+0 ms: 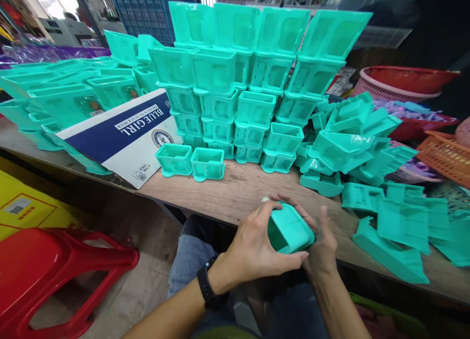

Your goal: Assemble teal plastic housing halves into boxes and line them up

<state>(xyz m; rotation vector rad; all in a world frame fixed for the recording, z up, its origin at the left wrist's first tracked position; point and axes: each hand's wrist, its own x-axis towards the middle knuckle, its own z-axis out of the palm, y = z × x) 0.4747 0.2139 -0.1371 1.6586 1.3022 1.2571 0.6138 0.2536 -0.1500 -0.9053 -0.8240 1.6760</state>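
Above my lap, at the table's front edge, I hold a teal plastic box [293,226] tilted, its opening partly showing toward the lower left. My left hand [253,241], with a black band on the wrist, grips it between thumb and fingers. Around its right and far sides is my right hand [321,246], fingers against the box and thumb sticking up. Two similar small teal boxes [208,163] stand upright on the table ahead, left of my hands. Behind them rise stacked rows of teal boxes [253,111]. To the right lies a heap of loose teal parts [343,150].
A white and blue cardboard piece [128,138] leans at the left, before more teal boxes [66,101]. A red stool [69,275] stands on the floor at lower left. Baskets [446,155] crowd the right, and a blue crate [143,15] is behind.
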